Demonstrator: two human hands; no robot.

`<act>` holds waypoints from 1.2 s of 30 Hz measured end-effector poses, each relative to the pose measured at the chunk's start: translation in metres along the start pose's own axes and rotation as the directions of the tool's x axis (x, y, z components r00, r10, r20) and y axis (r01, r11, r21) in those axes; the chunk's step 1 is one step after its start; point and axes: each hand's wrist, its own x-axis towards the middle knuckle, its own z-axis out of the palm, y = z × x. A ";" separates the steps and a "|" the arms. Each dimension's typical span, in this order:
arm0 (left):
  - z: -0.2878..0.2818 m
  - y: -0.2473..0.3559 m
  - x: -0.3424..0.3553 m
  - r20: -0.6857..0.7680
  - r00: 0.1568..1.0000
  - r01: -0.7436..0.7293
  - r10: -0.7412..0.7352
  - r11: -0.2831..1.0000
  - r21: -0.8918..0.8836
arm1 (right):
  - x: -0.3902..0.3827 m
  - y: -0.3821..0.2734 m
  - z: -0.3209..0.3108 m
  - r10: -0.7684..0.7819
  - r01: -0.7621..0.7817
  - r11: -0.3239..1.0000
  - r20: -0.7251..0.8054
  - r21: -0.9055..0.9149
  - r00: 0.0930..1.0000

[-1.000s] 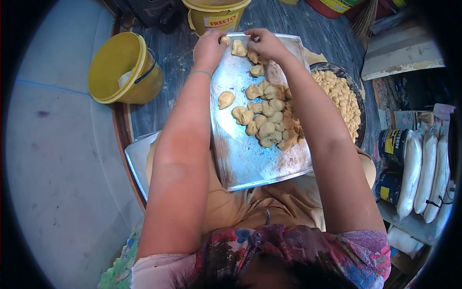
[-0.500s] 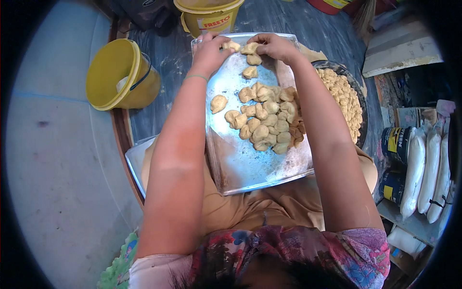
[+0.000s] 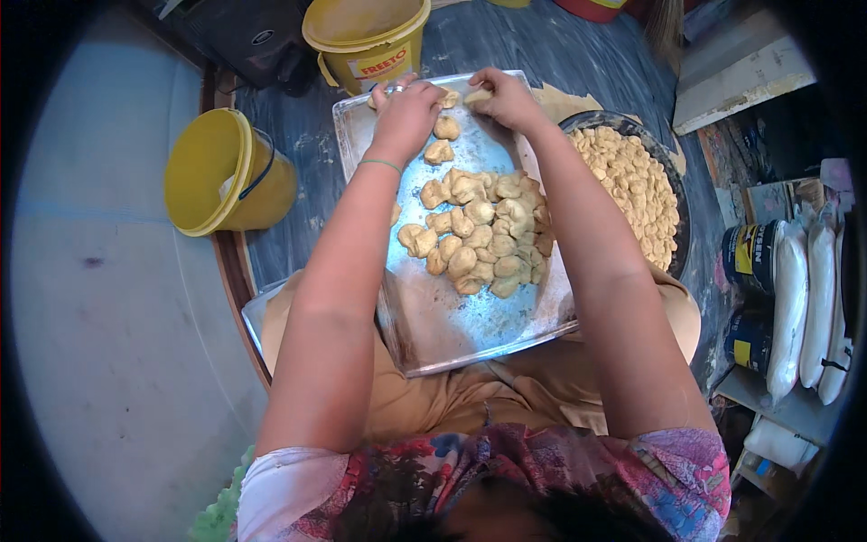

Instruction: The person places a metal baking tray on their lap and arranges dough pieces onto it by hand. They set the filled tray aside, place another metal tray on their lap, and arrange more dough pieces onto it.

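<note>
Where a dark, streaked floor (image 3: pixel 560 50) spreads around a seated person in tan trousers (image 3: pixel 442 393), a rectangular metal tray (image 3: pixel 447 330) lies with its near edge over the lap. At its right is a round black basin (image 3: pixel 684 212), filled with small tan lumps (image 3: pixel 623 185). Two yellow buckets stand nearby: one bucket (image 3: pixel 271 194) to the left, another bucket (image 3: pixel 357 68) just past the tray's far edge. A heap of dough pieces (image 3: pixel 483 235) covers the middle of the tray, many touching. Both hands are at the tray's far end. The left hand (image 3: pixel 408 113) is palm down; whether it grips anything cannot be told. The right hand (image 3: pixel 508 101) pinches one pale piece (image 3: pixel 477 97) at its fingertips. Two loose pieces (image 3: pixel 446 127) sit between the hands and the heap.
</note>
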 end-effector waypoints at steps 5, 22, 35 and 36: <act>0.006 0.010 0.009 -0.029 0.999 0.044 -0.044 0.999 0.003 | 0.004 0.017 -0.007 -0.168 0.164 0.986 -0.269 -0.035 0.948; -0.020 0.018 -0.012 -0.007 0.988 0.150 -0.157 0.959 -0.241 | -0.049 -0.018 -0.015 -0.111 0.134 0.991 0.427 -0.024 0.898; -0.084 0.010 -0.067 0.469 0.881 0.072 0.063 0.962 -0.264 | -0.033 0.011 -0.035 -0.003 -0.001 0.984 -0.025 -0.180 1.000; -0.085 0.009 -0.064 0.552 0.834 0.155 -0.005 0.962 -0.226 | -0.028 0.012 -0.033 0.024 -0.041 0.992 -0.135 -0.120 0.991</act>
